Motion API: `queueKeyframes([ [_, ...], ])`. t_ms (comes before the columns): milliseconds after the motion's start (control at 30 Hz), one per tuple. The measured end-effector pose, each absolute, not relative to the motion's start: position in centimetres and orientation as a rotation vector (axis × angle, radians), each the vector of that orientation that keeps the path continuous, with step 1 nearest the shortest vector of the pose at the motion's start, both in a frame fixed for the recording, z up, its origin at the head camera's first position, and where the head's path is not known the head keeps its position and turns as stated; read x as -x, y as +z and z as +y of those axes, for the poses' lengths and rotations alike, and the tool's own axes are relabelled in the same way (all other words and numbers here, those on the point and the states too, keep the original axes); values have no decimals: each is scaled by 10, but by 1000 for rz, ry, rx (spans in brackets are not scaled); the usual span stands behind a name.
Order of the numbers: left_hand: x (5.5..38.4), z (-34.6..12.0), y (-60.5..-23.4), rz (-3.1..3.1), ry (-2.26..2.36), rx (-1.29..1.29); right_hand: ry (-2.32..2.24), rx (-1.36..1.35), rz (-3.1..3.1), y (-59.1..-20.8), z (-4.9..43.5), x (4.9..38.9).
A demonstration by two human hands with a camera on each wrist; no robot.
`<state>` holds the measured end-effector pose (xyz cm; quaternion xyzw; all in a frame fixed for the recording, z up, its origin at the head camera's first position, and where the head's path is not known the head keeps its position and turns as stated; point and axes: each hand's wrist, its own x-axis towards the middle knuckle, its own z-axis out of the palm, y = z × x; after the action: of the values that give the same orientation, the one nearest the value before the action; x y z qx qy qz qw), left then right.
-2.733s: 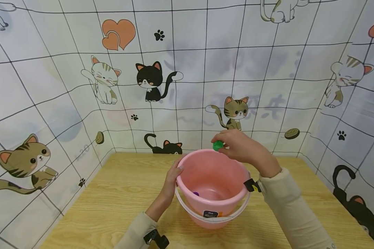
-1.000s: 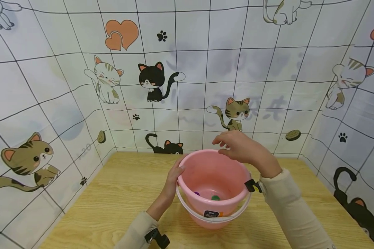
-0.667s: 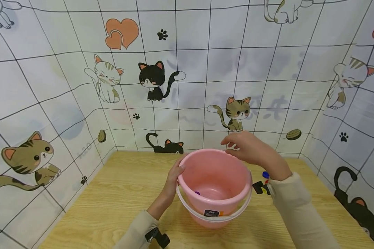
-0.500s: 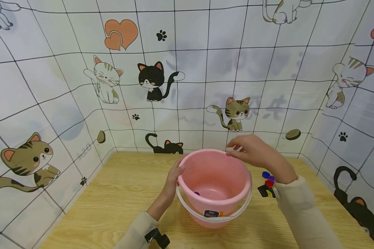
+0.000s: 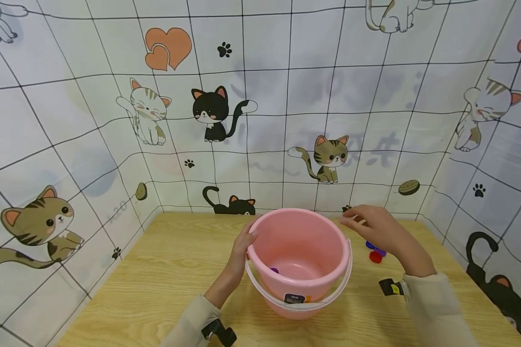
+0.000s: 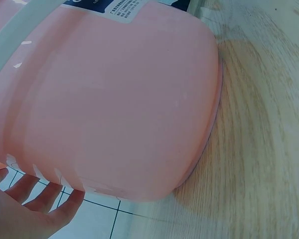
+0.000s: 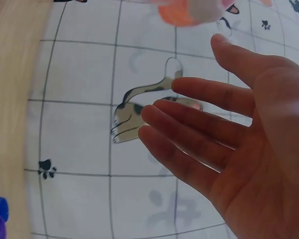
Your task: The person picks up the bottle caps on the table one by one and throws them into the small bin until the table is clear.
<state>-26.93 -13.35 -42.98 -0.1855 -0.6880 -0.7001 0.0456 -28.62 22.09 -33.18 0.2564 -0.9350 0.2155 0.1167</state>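
A pink bucket [image 5: 304, 241] with a white handle [image 5: 306, 304] stands upright on the table. My left hand [image 5: 239, 253] grips its left rim, thumb over the edge and fingers against the outer wall, as the left wrist view also shows [image 6: 30, 209]. Inside the bucket a bit of a small purple cap [image 5: 274, 270] shows; the front wall hides part of the floor. My right hand [image 5: 379, 229] hovers right of the bucket with nothing in it, fingers loosely extended in the right wrist view [image 7: 249, 129]. Below it lie small round caps: red [image 5: 375, 257], blue [image 5: 370, 245] and purple [image 5: 380, 252].
The wooden table [image 5: 182, 270] ends at a back wall [image 5: 265, 106] with a cat-print grid cover, and similar walls rise at both sides. A dark wrist camera sits on each sleeve.
The green cap left my right hand and dropped into the bucket, where it is now out of sight. That hand moved right, uncovering the loose caps. The left hand stayed on the rim.
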Motion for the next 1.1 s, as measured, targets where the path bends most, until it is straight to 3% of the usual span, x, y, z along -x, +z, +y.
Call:
queueKeyframes([
  [733,268,-133,-429,-2120,-2101,558,637,-599,-2814,-428,283,309],
  [1100,269,-133,-430,-2089,-2120,589,629,-586,-2808,-440,290,309],
])
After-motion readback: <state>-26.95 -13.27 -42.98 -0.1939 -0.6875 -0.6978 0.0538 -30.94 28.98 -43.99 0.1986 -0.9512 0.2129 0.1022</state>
